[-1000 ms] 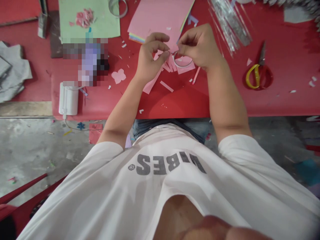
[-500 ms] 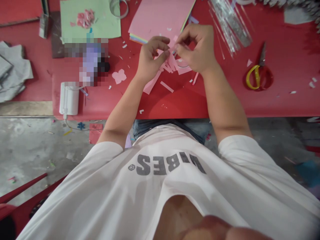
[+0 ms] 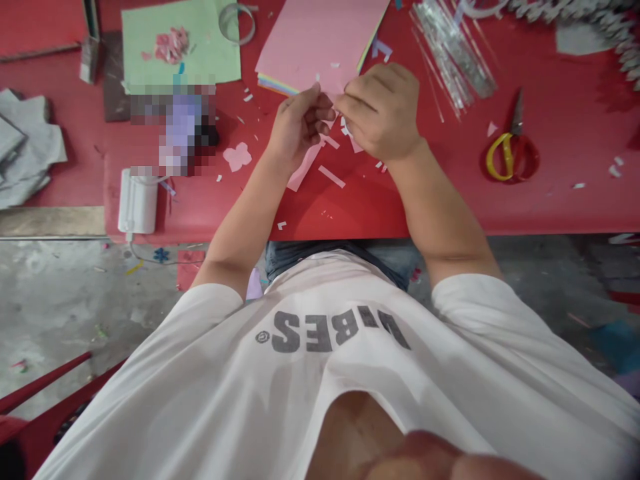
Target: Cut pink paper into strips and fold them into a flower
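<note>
Close together over the red table (image 3: 370,207), both of my hands have their fingertips almost meeting. My left hand (image 3: 304,127) has its fingers curled and its thumb raised near the fingertips; what it grips, if anything, is too small to name. My right hand (image 3: 385,110) is bent over in a pinch, and the thing between its fingertips blends into the pink paper behind. Below the hands lie cut pink paper strips (image 3: 332,177), partly covered by them. A stack of coloured paper (image 3: 320,40), pink on top, lies just beyond.
Scissors (image 3: 513,157) with yellow and red handles lie right, below clear shiny strips (image 3: 453,60). At left are a pink flower-shaped cutout (image 3: 237,157), a white power bank (image 3: 137,201) and a green sheet (image 3: 143,43) bearing pink pieces (image 3: 171,44). A tape roll (image 3: 223,23) overlaps the sheet.
My right hand has turned over so its back faces up, and has shifted slightly down. My left thumb has moved up from below the fingers to above them.
</note>
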The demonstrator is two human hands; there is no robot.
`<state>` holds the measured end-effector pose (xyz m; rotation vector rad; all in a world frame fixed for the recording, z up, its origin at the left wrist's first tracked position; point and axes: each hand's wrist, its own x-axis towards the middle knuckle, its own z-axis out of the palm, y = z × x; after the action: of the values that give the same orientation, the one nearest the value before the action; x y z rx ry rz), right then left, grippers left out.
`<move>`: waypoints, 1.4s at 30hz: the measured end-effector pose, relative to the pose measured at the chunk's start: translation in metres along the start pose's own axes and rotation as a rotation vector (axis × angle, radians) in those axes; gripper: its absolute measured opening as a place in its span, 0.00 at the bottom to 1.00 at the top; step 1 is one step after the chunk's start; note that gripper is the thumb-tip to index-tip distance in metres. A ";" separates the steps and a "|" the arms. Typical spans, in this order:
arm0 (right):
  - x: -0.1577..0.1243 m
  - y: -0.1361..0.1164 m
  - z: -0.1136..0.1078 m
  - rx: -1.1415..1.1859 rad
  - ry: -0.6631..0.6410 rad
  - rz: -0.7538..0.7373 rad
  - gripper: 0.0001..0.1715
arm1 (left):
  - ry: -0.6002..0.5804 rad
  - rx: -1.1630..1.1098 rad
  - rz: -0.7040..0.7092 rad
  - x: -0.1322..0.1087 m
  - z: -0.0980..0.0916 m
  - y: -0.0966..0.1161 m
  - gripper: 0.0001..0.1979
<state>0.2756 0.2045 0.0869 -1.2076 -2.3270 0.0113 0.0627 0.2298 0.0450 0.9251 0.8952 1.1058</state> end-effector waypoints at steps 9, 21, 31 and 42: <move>0.002 -0.003 0.000 0.177 -0.052 -0.013 0.24 | -0.028 0.001 -0.013 0.005 -0.011 -0.007 0.18; 0.000 0.014 0.017 0.505 0.151 0.006 0.23 | 0.045 0.178 0.304 0.008 -0.011 -0.001 0.14; 0.009 0.027 0.013 0.508 0.125 -0.012 0.19 | -0.066 0.453 0.519 0.012 -0.017 -0.005 0.10; 0.008 0.016 0.008 0.492 0.026 0.106 0.11 | -0.031 0.470 0.424 0.006 -0.010 -0.013 0.10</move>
<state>0.2802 0.2221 0.0798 -1.0617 -2.0623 0.5661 0.0589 0.2349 0.0282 1.5700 0.9793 1.2550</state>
